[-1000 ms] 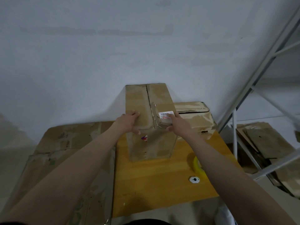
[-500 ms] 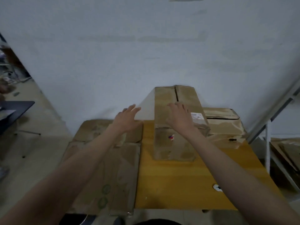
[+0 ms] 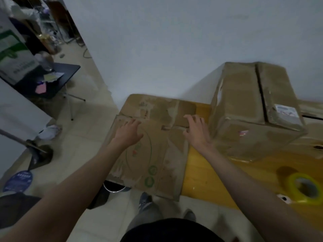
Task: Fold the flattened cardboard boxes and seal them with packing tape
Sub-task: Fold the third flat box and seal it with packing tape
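Left hand [image 3: 128, 133], right hand [image 3: 195, 131]: fingers spread, holding nothing, over top flattened box [image 3: 148, 154]. Assembled box [image 3: 253, 109] right of your right hand. You: pinch far edge both sides, lift top sheet only.

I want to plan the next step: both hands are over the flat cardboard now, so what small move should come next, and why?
Probably close both hands on the top flattened cardboard box and lift it. The left hand and right hand reach it with fingers spread, gripping nothing, and the folded box beside it already stands closed.
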`<state>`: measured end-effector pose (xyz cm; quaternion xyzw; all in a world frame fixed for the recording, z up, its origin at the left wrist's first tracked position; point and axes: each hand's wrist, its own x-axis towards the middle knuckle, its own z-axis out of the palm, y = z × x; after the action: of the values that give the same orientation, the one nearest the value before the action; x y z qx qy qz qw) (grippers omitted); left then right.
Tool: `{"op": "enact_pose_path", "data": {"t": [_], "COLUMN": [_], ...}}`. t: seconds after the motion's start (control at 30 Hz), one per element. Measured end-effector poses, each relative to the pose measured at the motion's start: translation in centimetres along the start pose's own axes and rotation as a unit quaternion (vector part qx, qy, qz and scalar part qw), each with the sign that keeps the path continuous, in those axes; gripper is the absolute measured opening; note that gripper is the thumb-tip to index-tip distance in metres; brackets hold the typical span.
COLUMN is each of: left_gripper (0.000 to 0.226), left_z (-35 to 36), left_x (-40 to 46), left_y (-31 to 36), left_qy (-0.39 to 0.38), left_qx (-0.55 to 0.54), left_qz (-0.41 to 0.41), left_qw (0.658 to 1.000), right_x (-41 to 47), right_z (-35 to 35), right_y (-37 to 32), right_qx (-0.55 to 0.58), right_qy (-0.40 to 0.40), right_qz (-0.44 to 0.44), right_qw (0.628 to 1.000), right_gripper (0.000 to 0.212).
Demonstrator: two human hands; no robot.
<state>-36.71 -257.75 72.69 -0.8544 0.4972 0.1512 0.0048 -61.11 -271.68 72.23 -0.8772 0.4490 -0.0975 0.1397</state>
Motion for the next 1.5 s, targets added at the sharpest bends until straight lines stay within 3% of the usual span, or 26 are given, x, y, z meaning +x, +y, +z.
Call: {"op": "enact_pose_path", "data": {"t": [0.3, 0.53, 0.77, 0.93, 1.03, 1.13, 1.23, 1.3, 1.4, 1.5], "left_gripper": [0.059, 0.056, 0.051, 0.057, 0.065, 0.075, 0.065, 0.062, 0.061, 0.061], "left_z": [7.7, 13.7, 16.6, 15.6, 14.0, 12.5, 11.7, 11.9, 12.5, 12.8], "left_x": [4.9, 6.8, 6.5, 6.3, 5.7, 4.9, 4.2, 3.9, 3.9, 3.9], "left_y": [-4.9, -5.9, -5.6, -1.8, 2.7, 7.1, 9.8, 10.5, 10.8, 11.0], "left_qy": [-0.128, -0.197, -0.184, -0.191, -0.173, -0.142, -0.126, -0.135, -0.143, -0.131], "left_qx": [-0.018, -0.007, 0.0, 0.0, -0.036, -0.081, -0.049, -0.043, -0.061, -0.054], "left_qz": [0.013, 0.046, 0.051, 0.065, 0.078, 0.094, 0.106, 0.077, 0.035, 0.04], "left_qw": [0.991, 0.979, 0.982, 0.979, 0.981, 0.982, 0.985, 0.987, 0.987, 0.989], "right_x": [-0.8, -1.6, -1.3, -1.0, -0.9, -0.9, -0.9, -1.1, -1.7, -2.5], "right_z": [11.2, 16.8, 18.5, 16.9, 15.2, 13.8, 13.1, 12.9, 13.3, 14.4], "right_y": [-0.9, 0.7, 2.4, 2.6, 2.0, 1.3, 1.0, 1.2, 2.0, 3.2], "right_qx": [0.024, 0.136, 0.253, 0.412, 0.435, 0.448, 0.444, 0.466, 0.488, 0.393], "right_qy": [-0.137, -0.222, -0.133, -0.137, -0.134, -0.14, -0.146, -0.153, -0.149, -0.138], "right_qz": [0.126, 0.264, 0.409, 0.427, 0.388, 0.348, 0.319, 0.32, 0.336, 0.34], "right_qw": [0.982, 0.929, 0.867, 0.793, 0.802, 0.812, 0.824, 0.811, 0.791, 0.843], "right_gripper": [0.065, 0.064, 0.056, 0.022, 0.009, 0.013, 0.011, 0.006, 0.022, 0.025]}}
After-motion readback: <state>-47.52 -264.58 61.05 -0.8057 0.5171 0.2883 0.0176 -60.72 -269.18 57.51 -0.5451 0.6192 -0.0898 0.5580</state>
